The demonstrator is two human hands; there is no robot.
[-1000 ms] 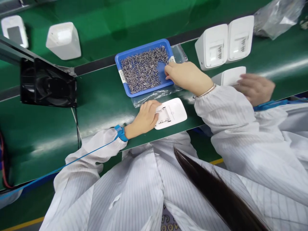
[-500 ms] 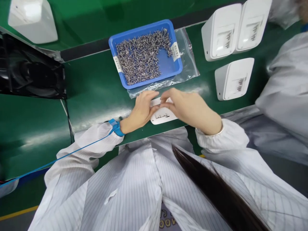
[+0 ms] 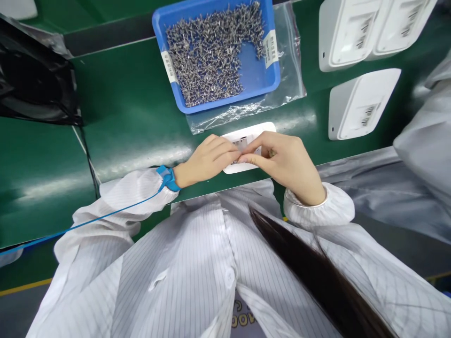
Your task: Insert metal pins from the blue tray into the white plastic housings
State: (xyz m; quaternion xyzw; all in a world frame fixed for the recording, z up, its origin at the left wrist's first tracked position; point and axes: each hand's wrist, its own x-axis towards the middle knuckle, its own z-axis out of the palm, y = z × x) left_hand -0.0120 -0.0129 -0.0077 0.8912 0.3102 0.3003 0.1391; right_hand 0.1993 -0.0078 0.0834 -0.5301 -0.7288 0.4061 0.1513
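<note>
A white plastic device (image 3: pixel 267 128) with a recessed panel of small dark marks lies near the bench's front edge, between my hands. My left hand (image 3: pixel 214 158) rests over its left end, fingers together, gripping it there; the thumb is hidden. Over the recess, my right hand (image 3: pixel 284 155) is closed in a pinch, thumb and forefinger meeting close to the left fingertips. Whatever sits in that pinch is too small or too covered to make out. A blue wrist strap (image 3: pixel 168 178) with a cord circles my left wrist.
Beyond my hands, a blue tray (image 3: pixel 255 77) of small metal screws stands on a clear plastic bag (image 3: pixel 291 77). More white devices (image 3: pixel 366 105) stand at the right. A black fan (image 3: pixel 35 75) is on the left. Another person's sleeve (image 3: pixel 428 126) shows at the right edge.
My left fingers have come together over the device's left end, where thumb and fingers were spread before. My right fingertips have drawn into a closer pinch. The view has shifted, putting the tray higher.
</note>
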